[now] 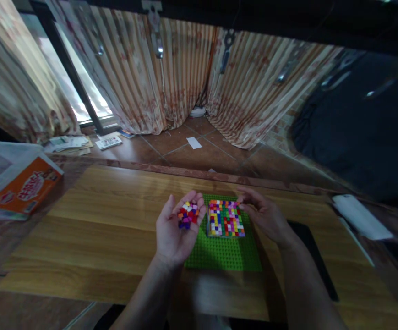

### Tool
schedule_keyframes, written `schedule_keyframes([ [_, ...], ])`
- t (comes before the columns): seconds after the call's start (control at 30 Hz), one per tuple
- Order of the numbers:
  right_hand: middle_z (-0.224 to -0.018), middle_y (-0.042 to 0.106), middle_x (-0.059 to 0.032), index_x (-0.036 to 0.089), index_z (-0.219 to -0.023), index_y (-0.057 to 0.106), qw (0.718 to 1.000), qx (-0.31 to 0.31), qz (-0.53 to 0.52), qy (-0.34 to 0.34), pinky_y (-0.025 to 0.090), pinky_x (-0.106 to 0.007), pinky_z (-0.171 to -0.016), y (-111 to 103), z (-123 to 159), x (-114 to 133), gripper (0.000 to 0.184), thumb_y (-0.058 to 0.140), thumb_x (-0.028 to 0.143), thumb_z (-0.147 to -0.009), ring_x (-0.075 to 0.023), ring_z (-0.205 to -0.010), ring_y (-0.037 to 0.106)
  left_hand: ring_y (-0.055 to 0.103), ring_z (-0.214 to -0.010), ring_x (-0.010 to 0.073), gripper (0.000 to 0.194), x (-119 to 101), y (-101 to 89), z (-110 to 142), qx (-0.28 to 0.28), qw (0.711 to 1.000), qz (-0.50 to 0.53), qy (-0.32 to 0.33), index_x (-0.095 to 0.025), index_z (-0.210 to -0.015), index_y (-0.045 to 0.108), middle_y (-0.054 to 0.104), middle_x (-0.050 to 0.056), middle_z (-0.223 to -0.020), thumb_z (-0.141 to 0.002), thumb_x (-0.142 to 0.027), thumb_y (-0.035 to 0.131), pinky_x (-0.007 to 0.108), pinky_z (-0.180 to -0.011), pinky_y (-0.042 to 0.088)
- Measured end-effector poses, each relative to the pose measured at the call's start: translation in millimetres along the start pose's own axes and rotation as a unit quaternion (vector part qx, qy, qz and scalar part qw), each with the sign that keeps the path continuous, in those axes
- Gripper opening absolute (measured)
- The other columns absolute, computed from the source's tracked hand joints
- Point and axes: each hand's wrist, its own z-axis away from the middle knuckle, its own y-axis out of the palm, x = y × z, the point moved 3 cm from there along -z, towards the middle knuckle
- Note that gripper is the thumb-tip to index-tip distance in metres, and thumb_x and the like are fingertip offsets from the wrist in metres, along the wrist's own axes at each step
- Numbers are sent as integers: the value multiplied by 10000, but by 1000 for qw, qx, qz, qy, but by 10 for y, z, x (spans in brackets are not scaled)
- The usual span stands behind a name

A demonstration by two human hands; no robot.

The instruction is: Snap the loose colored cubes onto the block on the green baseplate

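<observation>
My left hand (176, 231) is held palm up and cupped, with a pile of small toy bricks (188, 214) in red, purple, pink, orange, white and yellow. To its right stands a multicoloured block built of small bricks (226, 221), on a green studded baseplate (226, 256). Thumb and fingers of my right hand (262, 213) come together at the far right corner of that block, around a tiny brick at the end of its back row. At this size the brick between the fingertips is hard to make out.
The baseplate lies on a wooden table (92, 229). A dark flat object (313, 256) lies beside my right forearm, with a white object (362, 216) farther right. At the left is a clear plastic box with an orange label (27, 185). Curtains (185, 68) hang beyond the tiled floor.
</observation>
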Motion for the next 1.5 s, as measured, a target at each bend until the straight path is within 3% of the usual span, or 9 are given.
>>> schedule_keyframes([
  [0.13, -954, 693, -24, 236, -1175, 653, 999, -42, -7, 22, 539, -388, -863, -50, 21, 2, 413, 726, 325, -779, -176, -869, 665, 684, -901, 208, 415, 0, -5, -3, 21, 1000, 5, -7, -52, -1025, 687, 705, 177, -987, -931, -410, 500, 311, -843, 569],
  [0.27, -902, 699, -29, 236, -934, 715, 991, -127, 11, -48, 542, -363, -786, 45, 107, 380, 169, 729, 332, -796, -185, -826, 649, 680, -949, 217, 440, 3, -12, 6, 38, 999, 12, -9, -69, -1066, 685, 707, 175, -1031, -924, -445, 505, 331, -891, 549],
  [0.43, -835, 684, -12, 250, -881, 706, 996, 25, 17, -82, 511, -299, -671, 619, 221, 869, 59, 675, 289, -849, -165, -758, 635, 668, -1000, 224, 466, 3, -17, 24, 55, 998, 16, 3, -66, -1063, 688, 701, 174, -1061, -924, -470, 503, 333, -941, 512],
  [0.63, -912, 699, -16, 240, -905, 684, 993, 8, 73, -92, 513, -310, -754, 945, 251, 1015, 75, 644, 195, -861, -165, -825, 648, 656, -1031, 222, 469, -16, -32, 31, 71, 997, -3, 9, -96, -1071, 698, 712, 143, -1047, -938, -484, 468, 344, -964, 487],
  [0.87, -973, 723, -11, 254, -945, 696, 997, 20, 26, -65, 524, -319, -812, 945, 239, 956, 112, 610, 204, -894, -173, -908, 673, 668, -906, 174, 441, -32, -20, 23, 56, 998, -7, -2, -80, -941, 717, 711, 135, -982, -956, -430, 448, 264, -850, 521],
  [1.03, -994, 726, -15, 282, -994, 705, 995, -35, 27, -84, 531, -352, -850, 866, 221, 936, 141, 595, 251, -912, -189, -941, 680, 604, -639, 92, 210, 7, -115, -51, -5, 997, -76, 10, -98, -775, 700, 666, 54, -749, -860, -273, 622, 176, -565, 475],
  [1.13, -988, 721, -17, 284, -1032, 696, 991, -67, 60, -102, 535, -342, -841, 803, 215, 922, 160, 579, 258, -926, -181, -916, 679, 486, -500, 44, 212, 47, -139, -63, 22, 990, -137, -1, -105, -705, 665, 587, 2, -629, -739, -295, 753, 136, -395, 288],
  [1.23, -997, 718, -25, 273, -1065, 686, 987, -67, 86, -114, 533, -334, -845, 754, 213, 901, 177, 568, 250, -935, -179, -928, 677, 415, -461, 25, 316, 81, -122, -41, 73, 978, -196, -23, -103, -681, 644, 561, -5, -606, -666, -373, 808, 141, -368, 151],
  [1.5, -1005, 728, -21, 278, -1092, 698, 988, -48, 69, -130, 537, -314, -846, 723, 217, 858, 225, 570, 202, -924, -170, -941, 678, 379, -438, 19, 298, 94, -97, -30, 81, 961, -263, 9, -108, -637, 624, 530, -17, -573, -628, -334, 817, 151, -386, 151],
])
